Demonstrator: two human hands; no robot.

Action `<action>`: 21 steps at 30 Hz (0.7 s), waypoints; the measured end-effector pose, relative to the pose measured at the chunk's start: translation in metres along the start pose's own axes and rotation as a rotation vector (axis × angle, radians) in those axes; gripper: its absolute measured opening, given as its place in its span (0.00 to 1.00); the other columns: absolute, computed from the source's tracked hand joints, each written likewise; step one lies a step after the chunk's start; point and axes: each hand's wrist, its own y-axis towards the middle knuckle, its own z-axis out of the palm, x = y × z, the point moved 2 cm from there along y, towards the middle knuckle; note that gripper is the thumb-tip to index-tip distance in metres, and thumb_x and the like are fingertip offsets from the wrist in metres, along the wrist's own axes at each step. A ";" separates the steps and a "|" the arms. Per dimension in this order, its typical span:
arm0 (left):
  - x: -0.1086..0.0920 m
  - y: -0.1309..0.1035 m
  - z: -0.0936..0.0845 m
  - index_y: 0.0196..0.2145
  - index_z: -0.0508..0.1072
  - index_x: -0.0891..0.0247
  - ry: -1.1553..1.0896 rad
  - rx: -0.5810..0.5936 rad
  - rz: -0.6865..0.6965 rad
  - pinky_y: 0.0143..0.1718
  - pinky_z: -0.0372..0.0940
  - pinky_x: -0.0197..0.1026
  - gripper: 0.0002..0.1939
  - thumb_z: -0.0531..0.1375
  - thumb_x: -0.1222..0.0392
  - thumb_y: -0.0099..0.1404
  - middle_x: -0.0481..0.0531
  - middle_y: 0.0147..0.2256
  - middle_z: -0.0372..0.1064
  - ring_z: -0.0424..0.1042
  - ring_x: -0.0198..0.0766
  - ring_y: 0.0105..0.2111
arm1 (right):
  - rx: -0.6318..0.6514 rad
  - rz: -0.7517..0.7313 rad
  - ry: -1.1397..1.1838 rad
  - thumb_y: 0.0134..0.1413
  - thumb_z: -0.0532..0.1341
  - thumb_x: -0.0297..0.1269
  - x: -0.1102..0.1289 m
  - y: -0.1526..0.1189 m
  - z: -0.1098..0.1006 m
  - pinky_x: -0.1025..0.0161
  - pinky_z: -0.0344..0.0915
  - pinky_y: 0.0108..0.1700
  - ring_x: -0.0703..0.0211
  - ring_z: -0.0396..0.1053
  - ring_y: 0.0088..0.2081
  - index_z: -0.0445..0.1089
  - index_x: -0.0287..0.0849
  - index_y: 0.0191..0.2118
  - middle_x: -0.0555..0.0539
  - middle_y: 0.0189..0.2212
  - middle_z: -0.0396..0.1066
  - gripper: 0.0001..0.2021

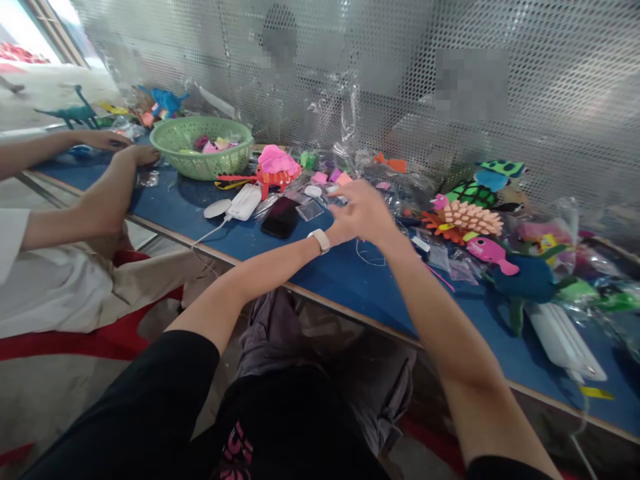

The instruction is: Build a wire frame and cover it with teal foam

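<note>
My left hand (344, 225), with a pale band on its wrist, reaches over the blue table and is largely covered by my other hand; its fingers are hard to make out. Above it, my right hand (364, 205) is bent with its fingers curved toward a small white item (334, 190). Whether the fingers grip that item is unclear. A black phone (281, 217) lies left of my hands, beside a small clear packet (309, 211). Behind them are small pink and orange pieces (344, 179) among clear plastic bags.
A green basket (203, 163) and a red and pink toy (278, 170) stand to the left, near a white power bank (245, 202). Toy animals (475, 219) crowd the right side. Another person's arms (107, 190) rest at the far left. Perforated metal (380, 80) rises behind.
</note>
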 end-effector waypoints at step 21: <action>-0.010 -0.012 -0.020 0.51 0.84 0.65 -0.408 -0.059 -0.231 0.28 0.74 0.39 0.05 0.67 0.66 0.82 0.59 0.50 0.87 0.82 0.33 0.26 | -0.286 0.605 0.675 0.45 0.84 0.69 -0.092 -0.076 -0.016 0.62 0.64 0.19 0.63 0.65 0.19 0.80 0.47 0.33 0.52 0.23 0.74 0.30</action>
